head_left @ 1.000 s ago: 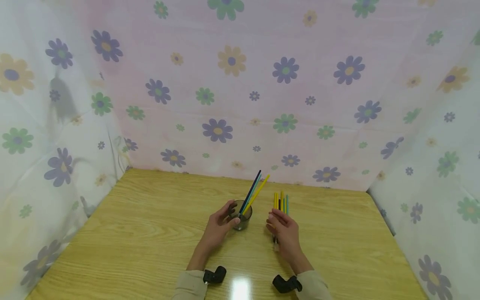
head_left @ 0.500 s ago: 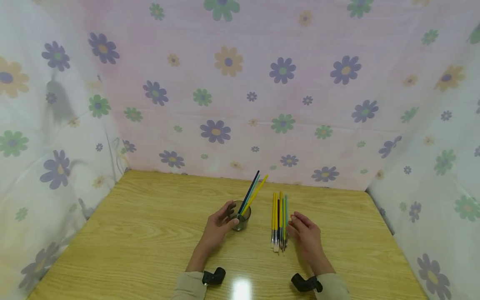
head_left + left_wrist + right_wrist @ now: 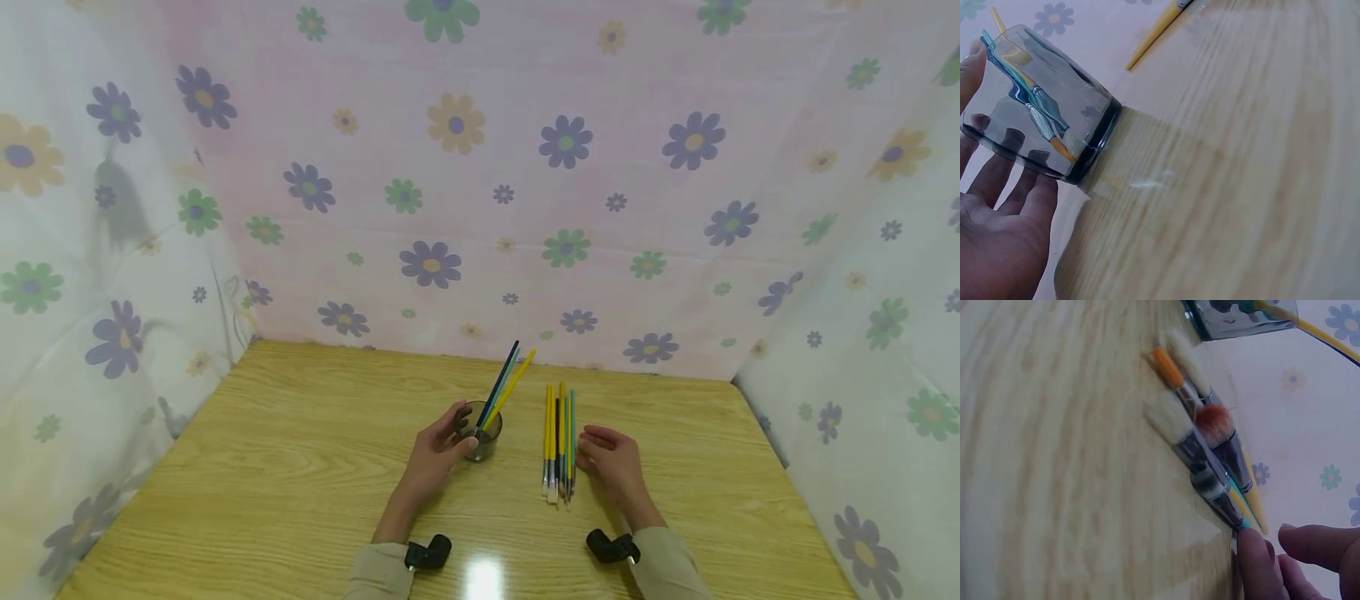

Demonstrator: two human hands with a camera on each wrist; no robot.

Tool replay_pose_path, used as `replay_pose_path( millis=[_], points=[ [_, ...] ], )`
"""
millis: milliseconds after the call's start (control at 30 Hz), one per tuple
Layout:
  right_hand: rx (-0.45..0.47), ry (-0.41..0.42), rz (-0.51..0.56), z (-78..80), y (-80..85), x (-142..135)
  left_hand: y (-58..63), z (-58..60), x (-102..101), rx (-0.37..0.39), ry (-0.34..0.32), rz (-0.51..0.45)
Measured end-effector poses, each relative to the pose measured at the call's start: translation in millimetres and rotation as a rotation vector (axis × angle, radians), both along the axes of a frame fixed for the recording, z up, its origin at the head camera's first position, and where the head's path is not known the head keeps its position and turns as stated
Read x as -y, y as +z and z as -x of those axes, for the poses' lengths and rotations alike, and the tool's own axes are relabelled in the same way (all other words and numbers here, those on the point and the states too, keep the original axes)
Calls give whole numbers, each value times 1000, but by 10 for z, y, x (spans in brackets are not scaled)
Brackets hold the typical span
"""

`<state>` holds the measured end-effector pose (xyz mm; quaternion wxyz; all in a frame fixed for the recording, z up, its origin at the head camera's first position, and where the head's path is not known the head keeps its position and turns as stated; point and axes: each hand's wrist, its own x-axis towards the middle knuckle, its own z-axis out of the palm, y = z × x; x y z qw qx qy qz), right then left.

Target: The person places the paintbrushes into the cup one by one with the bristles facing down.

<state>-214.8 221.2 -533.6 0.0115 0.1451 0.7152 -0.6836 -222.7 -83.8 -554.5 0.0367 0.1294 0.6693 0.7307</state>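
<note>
My left hand [image 3: 431, 462] grips a smoky clear drinking glass [image 3: 489, 447], thumb on the near side and fingers round the far side. Inside, bristles down, lean several paintbrushes: a yellow one [image 3: 519, 379], a dark blue one [image 3: 501, 381] and a teal one. To the right, a row of several paintbrushes [image 3: 552, 421] lies side by side on the table, bristles towards me. My right hand [image 3: 615, 467] rests just right of that row. In the right wrist view its fingertips [image 3: 1255, 550] are at a teal brush's handle, thumb apart; contact is unclear.
The wood-grain table [image 3: 315, 450] runs back to a flower-print cloth [image 3: 480, 208], which also hangs on both sides. Each wrist wears a black camera mount [image 3: 429, 552]. A glare spot [image 3: 482, 575] shines near the front.
My right hand has moved from over the row of paintbrushes to its right side, uncovering the ferrules and bristles. My left hand keeps the glass in place.
</note>
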Motion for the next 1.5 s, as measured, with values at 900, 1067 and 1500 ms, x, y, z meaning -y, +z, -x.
replay_pose_path(
  millis=[900, 1067, 1500],
  points=[
    [-12, 43, -385, 11, 66, 8, 1, -68, 26, 13, -8, 37],
    [-4, 56, -415, 65, 109, -11, 5, -14, 16, -7, -3, 45],
    [-26, 159, -693, 64, 157, 44, 17, -21, 22, -25, -12, 48]
  ],
)
